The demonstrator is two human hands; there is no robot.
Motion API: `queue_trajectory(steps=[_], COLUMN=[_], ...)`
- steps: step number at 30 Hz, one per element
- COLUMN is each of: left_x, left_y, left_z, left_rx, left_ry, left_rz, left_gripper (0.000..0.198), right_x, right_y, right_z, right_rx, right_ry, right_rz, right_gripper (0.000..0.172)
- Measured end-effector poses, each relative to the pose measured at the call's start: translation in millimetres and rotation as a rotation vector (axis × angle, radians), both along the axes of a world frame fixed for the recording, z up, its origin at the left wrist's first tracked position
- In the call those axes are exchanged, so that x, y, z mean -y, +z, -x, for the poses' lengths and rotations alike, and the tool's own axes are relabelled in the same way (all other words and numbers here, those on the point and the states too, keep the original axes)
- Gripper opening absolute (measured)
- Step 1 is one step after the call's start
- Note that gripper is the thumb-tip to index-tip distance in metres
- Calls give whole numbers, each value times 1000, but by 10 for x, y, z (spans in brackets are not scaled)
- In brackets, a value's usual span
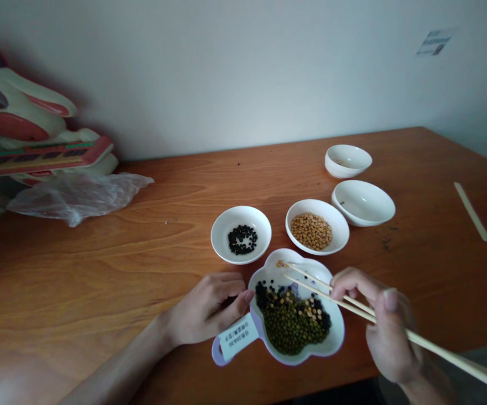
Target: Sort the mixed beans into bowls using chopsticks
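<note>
and look at those fingers (353,281), curled in narrow around the chopsticks (311,284)! the right hand (391,332) has the pair about midway along, tips close together and low over the dish (306,270). that tight, low tip position is the good form here, with a yellow bean (278,262) right by the tips at the dish's far rim, though whether it's actually pinched, i can't tell from this view. on the other side, the left hand (207,309) holds nothing, fingers loosely curled, its thumb (246,296) against the rim, a nice steady anchor. in the dish, a heap of green beans (291,329), with black beans (262,295) and more yellow ones along the top. a paper label (238,336) sits on the dish's handle, toward the table's (99,281) near edge. further out, a bowl of black (222,239) and a bowl of yellow (339,230) stand side by side, two white bowls (363,197) beyond them toward the far edge. a plastic bag (74,197) lies by the far left corner, under a red-and-cream toy (15,112).
</note>
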State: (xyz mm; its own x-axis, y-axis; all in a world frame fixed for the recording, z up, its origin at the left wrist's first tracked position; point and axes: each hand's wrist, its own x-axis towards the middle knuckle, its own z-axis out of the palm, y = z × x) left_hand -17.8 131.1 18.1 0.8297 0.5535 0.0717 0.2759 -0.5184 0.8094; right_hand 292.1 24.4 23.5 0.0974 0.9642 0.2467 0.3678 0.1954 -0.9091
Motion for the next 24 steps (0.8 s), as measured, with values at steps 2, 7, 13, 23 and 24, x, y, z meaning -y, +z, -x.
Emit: queue_trajectory(steps=[2,7,13,23,24], left_x=[0,-6,-7,-6,-4], left_y=[11,35,34,26,30], left_z=[-2,-7,-6,-7,-11], left_rx=[-2,-15,-15,-12,-6], left_ry=[4,3,-8,-2,-3], left_rz=[2,-44,-65,-42,-42], left_gripper=[37,38,38,39,40], right_x=[21,123,177,-12,-30], right_y=[42,156,54,-23,-14], right_z=[-9,-79,-191,-107,-93], right_rx=[-33,-115,-61,-29,-23], right_ry=[-13,-81,-54,19,17], right_rz=[7,36,86,54,51], right_gripper=[74,77,72,65,63])
